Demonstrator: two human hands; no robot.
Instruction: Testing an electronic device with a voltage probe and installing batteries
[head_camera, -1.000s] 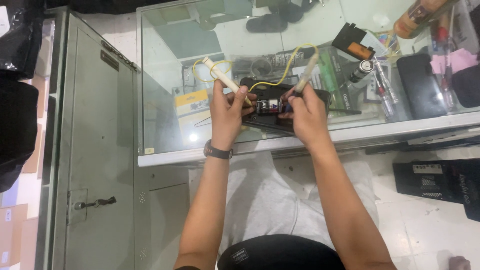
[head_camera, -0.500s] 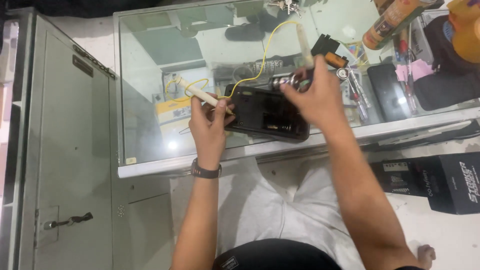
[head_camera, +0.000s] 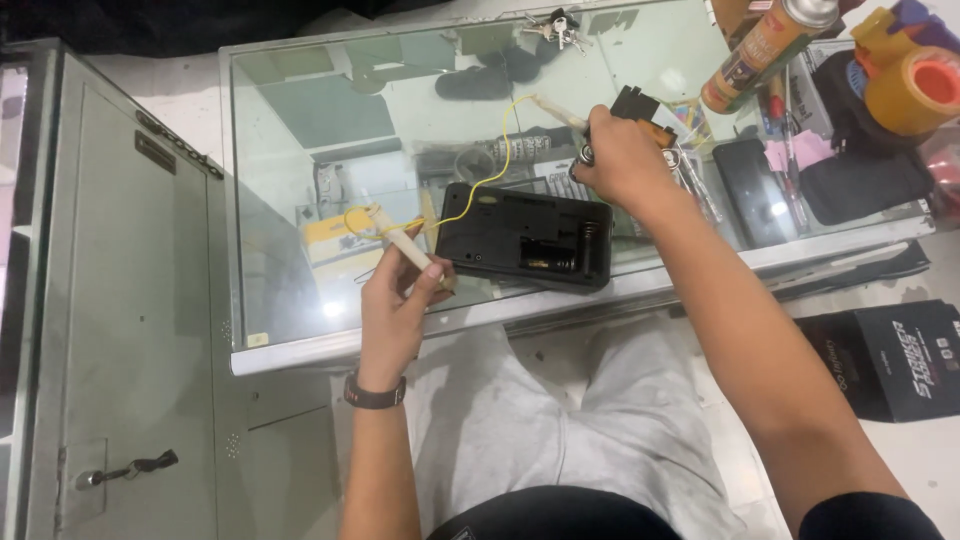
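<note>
A black box-shaped device with an open battery bay lies on the glass counter top, near its front edge. My left hand, with a dark wristband, grips a cream-coloured probe just left of the device. A thin yellow wire runs from that probe over the device to a second cream probe. My right hand is closed on this second probe behind the device's right end, beside a small black and orange part.
A spray can, an orange tape roll, a dark phone and a black pouch crowd the counter's right end. Keys lie at the back. A grey metal cabinet stands left; a black box sits on the floor.
My right hand has lifted off the device and moved back and to the right with its probe. My left hand has drawn away to the device's left side.
</note>
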